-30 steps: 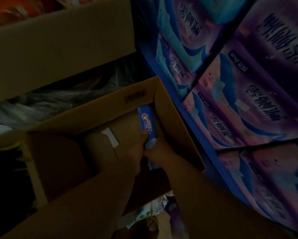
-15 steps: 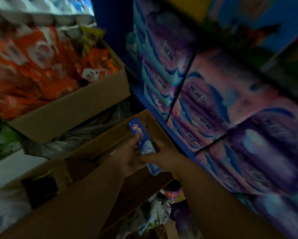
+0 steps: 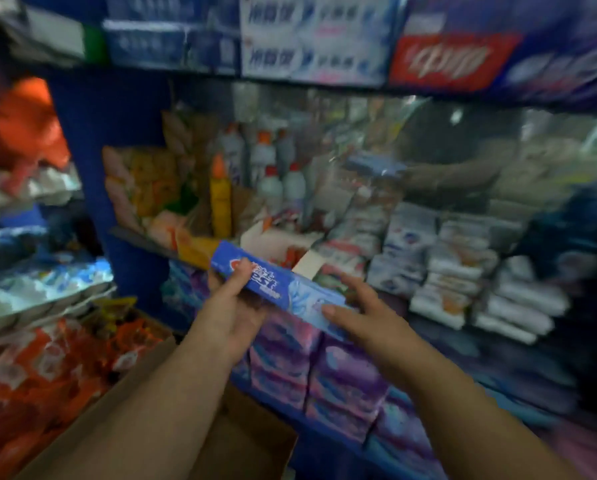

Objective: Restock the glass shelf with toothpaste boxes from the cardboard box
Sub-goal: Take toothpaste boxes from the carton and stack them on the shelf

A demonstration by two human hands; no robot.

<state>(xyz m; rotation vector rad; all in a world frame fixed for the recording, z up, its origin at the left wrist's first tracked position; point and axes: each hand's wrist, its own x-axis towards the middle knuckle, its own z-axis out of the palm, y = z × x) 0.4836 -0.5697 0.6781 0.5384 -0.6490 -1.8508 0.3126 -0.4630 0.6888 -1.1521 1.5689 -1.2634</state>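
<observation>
Blue card with a red-and-white logo, the toothpaste box (image 3: 279,289) is up in the air at chest height in front of the shelving, lying long-ways and tilted down to the right, touching no shelf. The left grip (image 3: 228,308) holds its left end, thumb across the printed face and fingers under it. The right grip (image 3: 368,315) pinches the right end, thumb on the near face and fingers spread along the far side. Below the forearms is the cardboard box (image 3: 252,441), open and well apart from the carton, so this looks like the carrying step, with the placing not yet done. Beyond the carton stand cleaning bottles (image 3: 271,168) and stacks of white packets (image 3: 463,271), with purple packs (image 3: 342,375) beneath. Like toothpaste cartons (image 3: 311,39) are ranked on the upper shelf (image 3: 290,83), which is probably where this one belongs, though the blur hides whether that shelf is glass. The next move calls for raising the carton, levelling it, turning its face outward and sliding it into a gap in that row.
</observation>
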